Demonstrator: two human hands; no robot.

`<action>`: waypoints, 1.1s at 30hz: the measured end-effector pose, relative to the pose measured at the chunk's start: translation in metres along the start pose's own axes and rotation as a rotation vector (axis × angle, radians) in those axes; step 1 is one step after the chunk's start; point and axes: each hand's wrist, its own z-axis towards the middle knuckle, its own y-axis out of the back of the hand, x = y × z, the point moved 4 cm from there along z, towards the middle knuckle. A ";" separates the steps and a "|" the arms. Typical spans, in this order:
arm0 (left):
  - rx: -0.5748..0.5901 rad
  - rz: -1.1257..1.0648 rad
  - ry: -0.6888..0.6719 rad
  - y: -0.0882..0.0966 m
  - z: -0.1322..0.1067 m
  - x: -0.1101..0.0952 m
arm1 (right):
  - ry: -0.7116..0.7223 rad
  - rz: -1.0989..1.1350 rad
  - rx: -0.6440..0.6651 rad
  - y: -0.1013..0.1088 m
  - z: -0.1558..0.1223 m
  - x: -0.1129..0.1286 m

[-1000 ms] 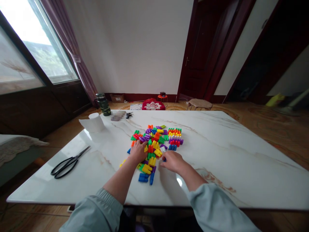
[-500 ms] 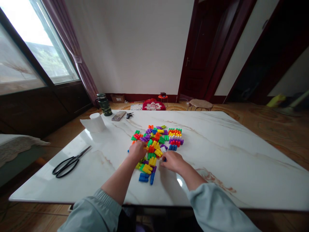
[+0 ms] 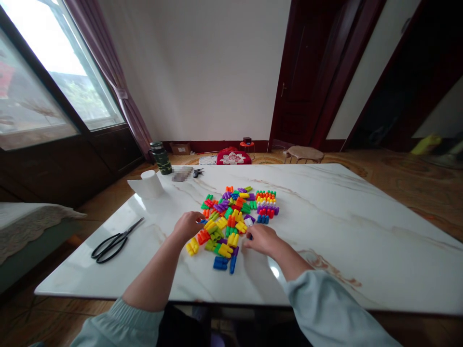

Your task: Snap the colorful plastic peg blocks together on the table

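A loose heap of colourful plastic toy blocks [image 3: 233,219] lies on the white marbled table [image 3: 343,231]. At the heap's left edge my left hand [image 3: 188,226] is closed, its fingertips on a blue block [image 3: 201,221]. My right hand [image 3: 263,239] rests by the heap's right side with fingers curled; a bit of dark blue block shows between them, mostly hidden. Beyond that hand, several rows of blocks [image 3: 266,200] stand grouped by colour, with a short blue row [image 3: 263,219] nearest me. A yellow block [image 3: 192,246] and a blue block [image 3: 220,262] lie on the near side.
Black long-handled scissors [image 3: 112,246] lie on the left of the table. Behind them are a white paper roll [image 3: 150,184], a camouflage flask [image 3: 161,159], a blurred-out flat item [image 3: 182,174] and keys [image 3: 197,172]. A round stool [image 3: 304,153] stands past the far edge.
My left hand has moved left and toward me from the heap's middle to a blue block at its edge. My right hand stays nearly in place. The view has shifted slightly.
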 end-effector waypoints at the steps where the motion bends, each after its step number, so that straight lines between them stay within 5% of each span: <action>1: 0.006 0.014 0.006 -0.003 -0.001 0.002 | -0.003 0.000 0.001 0.001 0.000 0.001; 11: -0.023 0.100 0.063 -0.026 0.004 -0.006 | -0.011 0.006 0.021 0.001 -0.003 0.004; 17: -0.130 0.074 0.164 -0.004 0.005 -0.006 | -0.025 0.062 -0.050 0.005 0.000 0.002; 25: -0.271 -0.473 -0.252 0.008 -0.017 -0.086 | 0.043 0.567 -0.376 0.020 0.005 0.011; 33: -0.202 -0.526 -0.439 -0.002 -0.026 -0.120 | 0.130 0.811 -0.379 0.021 0.003 0.010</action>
